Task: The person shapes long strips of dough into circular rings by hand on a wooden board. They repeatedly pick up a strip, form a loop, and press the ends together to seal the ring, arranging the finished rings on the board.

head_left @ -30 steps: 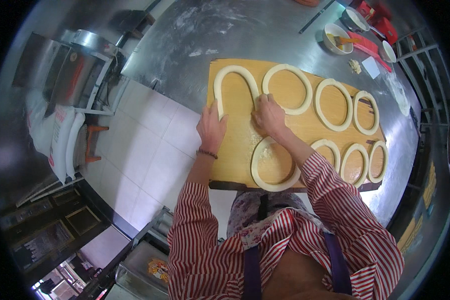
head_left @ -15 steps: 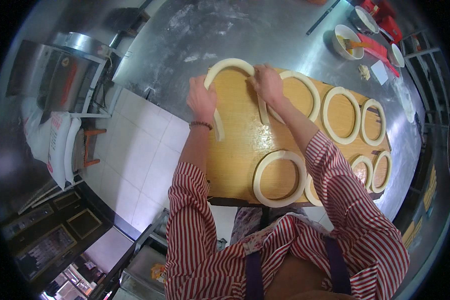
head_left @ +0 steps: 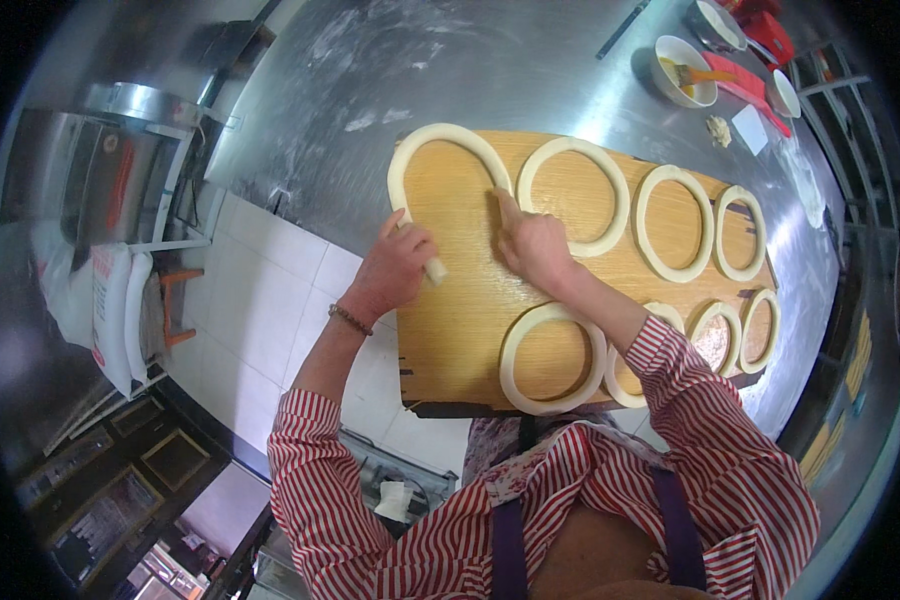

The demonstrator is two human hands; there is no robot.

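A pale dough rope [head_left: 450, 135] lies bent into an open arch on the far left of a wooden board [head_left: 460, 330]. My left hand [head_left: 398, 262] is closed over the arch's left leg, and the cut end pokes out beside the fingers. On the other leg, my right hand [head_left: 538, 245] has its index finger stretched along the dough and its remaining fingers curled. That leg's end is hidden under the right hand. Just right of it lies a closed dough ring [head_left: 620, 190], with several more rings in two rows, among them a near one [head_left: 510, 355].
The board rests on a steel table [head_left: 370, 80] dusted with flour. At the back right are a white bowl [head_left: 670, 85] with an orange-handled brush [head_left: 710, 75], a dough scrap [head_left: 718, 130] and a white card [head_left: 749, 130]. White sacks [head_left: 115, 310] stand at left beyond the tiled floor.
My left hand has slid nearer along the dough's left leg, toward its end. The right hand has also come nearer, and the arch has widened at the left.
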